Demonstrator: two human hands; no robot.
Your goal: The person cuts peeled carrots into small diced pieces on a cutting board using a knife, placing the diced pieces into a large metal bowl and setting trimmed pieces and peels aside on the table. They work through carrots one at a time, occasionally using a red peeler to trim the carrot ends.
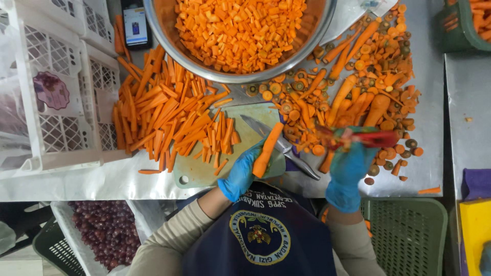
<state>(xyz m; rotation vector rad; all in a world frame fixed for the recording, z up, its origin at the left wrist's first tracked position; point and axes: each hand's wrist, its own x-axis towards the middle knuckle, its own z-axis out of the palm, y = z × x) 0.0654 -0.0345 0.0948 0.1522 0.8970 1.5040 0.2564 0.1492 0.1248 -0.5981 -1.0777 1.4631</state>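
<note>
My left hand (pixel 241 173), in a blue glove, is shut on a peeled carrot (pixel 268 148) and holds it tilted over the pale green cutting board (pixel 197 174). My right hand (pixel 350 174), also gloved in blue, grips a red and green peeler (pixel 369 137) just right of the carrot. A knife (pixel 284 147) lies across the board's right edge, between my hands. Carrot sticks (pixel 169 115) are heaped over the board's left side. A pile of whole carrots, ends and peelings (pixel 365 87) lies beyond my right hand.
A large steel bowl (pixel 307 51) of diced carrot stands at the top centre, with a phone (pixel 135 25) beside it. White crates (pixel 56 92) stand at the left. A crate of dark grapes (pixel 105 232) sits below the table. Green baskets are at bottom right (pixel 409 230) and top right (pixel 460 30).
</note>
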